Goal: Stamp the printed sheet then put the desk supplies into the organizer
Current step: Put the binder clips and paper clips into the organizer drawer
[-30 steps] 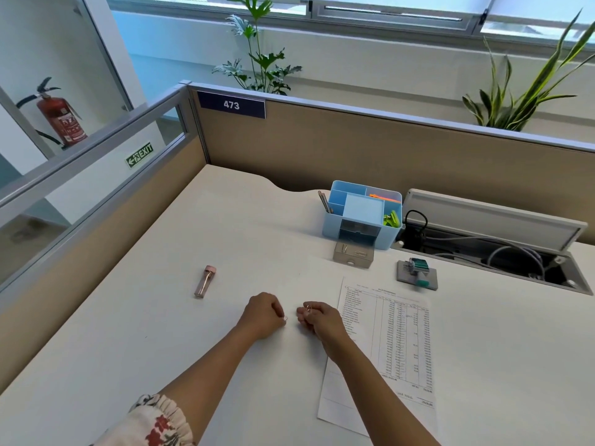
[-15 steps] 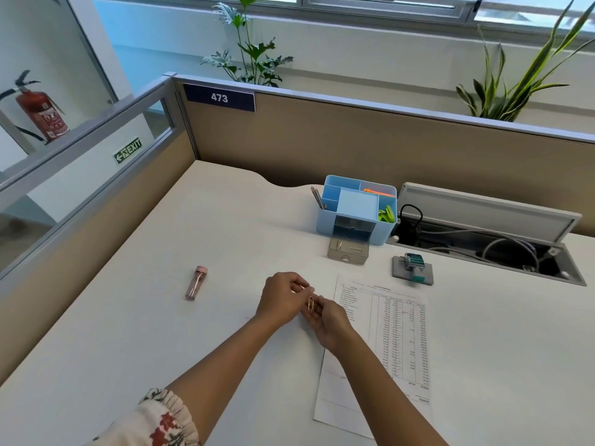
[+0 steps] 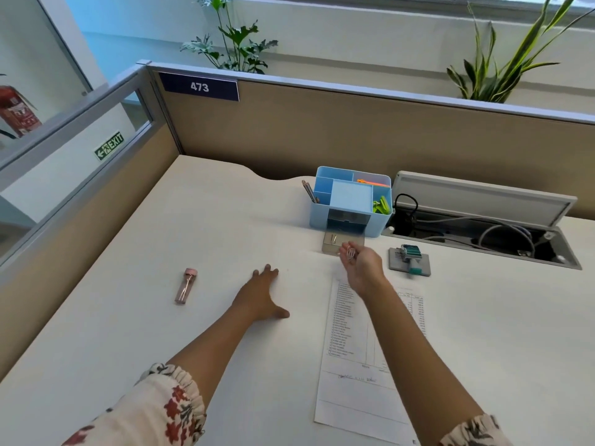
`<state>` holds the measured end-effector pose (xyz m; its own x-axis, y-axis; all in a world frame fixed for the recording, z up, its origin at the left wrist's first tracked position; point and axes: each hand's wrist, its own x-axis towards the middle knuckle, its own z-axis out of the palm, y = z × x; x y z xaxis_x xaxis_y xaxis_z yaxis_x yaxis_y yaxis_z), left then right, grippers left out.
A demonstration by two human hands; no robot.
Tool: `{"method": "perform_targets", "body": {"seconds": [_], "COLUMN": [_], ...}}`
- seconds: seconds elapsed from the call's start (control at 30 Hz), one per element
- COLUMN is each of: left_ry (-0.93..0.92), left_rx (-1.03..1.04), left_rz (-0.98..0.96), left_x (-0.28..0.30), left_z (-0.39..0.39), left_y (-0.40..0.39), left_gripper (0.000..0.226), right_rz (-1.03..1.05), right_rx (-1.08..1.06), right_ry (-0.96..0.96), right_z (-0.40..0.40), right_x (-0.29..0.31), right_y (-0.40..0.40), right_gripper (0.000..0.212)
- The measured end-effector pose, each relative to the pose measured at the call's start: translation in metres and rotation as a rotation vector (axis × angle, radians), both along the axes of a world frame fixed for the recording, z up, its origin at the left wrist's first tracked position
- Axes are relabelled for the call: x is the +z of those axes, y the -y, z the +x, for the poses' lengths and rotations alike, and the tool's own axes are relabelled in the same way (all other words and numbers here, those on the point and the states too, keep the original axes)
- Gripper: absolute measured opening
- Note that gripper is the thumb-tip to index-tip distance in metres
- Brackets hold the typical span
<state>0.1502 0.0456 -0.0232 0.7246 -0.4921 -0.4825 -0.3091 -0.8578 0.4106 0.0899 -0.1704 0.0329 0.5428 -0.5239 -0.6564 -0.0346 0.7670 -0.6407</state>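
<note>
Paper clips (image 3: pixel 351 253) lie in the cupped palm of the right hand (image 3: pixel 362 263), whose fingers curl loosely round them just right of centre frame, over the near edge of the small grey drawer (image 3: pixel 342 244) pulled out from the foot of the blue organizer (image 3: pixel 351 201). That drawer already holds what looks like one clip, and its mouth is narrow, so a tip of the palm from where it hovers could, I judge, scatter clips over the front lip onto the desk (image 3: pixel 225 220), or onto the top of the printed sheet (image 3: pixel 360 342) just below the wrist. To the hand's right the stamp (image 3: pixel 409 256) stands on its grey pad, near enough that a sideways swing of the wrist might knock it. Beyond that, at the right of the frame, the open cable tray (image 3: pixel 483 233) is a gap that a stray clip could drop into. The left hand (image 3: pixel 262 294) lies flat at centre, fingers spread on the desk, holding nothing. Left of it the pink tube (image 3: pixel 185 286) lies apart with bare desk around it, the widest free room for reaching; the partition closes off the back
</note>
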Motion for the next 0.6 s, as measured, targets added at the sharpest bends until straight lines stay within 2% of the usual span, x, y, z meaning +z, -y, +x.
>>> {"method": "perform_targets", "body": {"seconds": [0.2,0.37,0.47,0.6], "left_ry": [0.047,0.053,0.055,0.048], "left_rx": [-0.018,-0.016,-0.016,-0.007], "left_rz": [0.019,0.003,0.006,0.007], "left_x": [0.001,0.001,0.001,0.002], "left_z": [0.003,0.004,0.003,0.004], "left_y": [0.002,0.001,0.001,0.001], "left_gripper": [0.116,0.117,0.116,0.117], "right_rz": [-0.033,-0.115,-0.221,-0.524], "right_rx": [-0.03,0.005,0.052,0.261], "right_ry": [0.055,0.03,-0.079,-0.29], "right_z": [0.016,0.008,0.002,-0.004], "right_x": [0.015,0.0,-0.016,-0.041], "right_y": [0.017,0.011,0.002,-0.007], "right_gripper": [0.046,0.045,0.041,0.039]}}
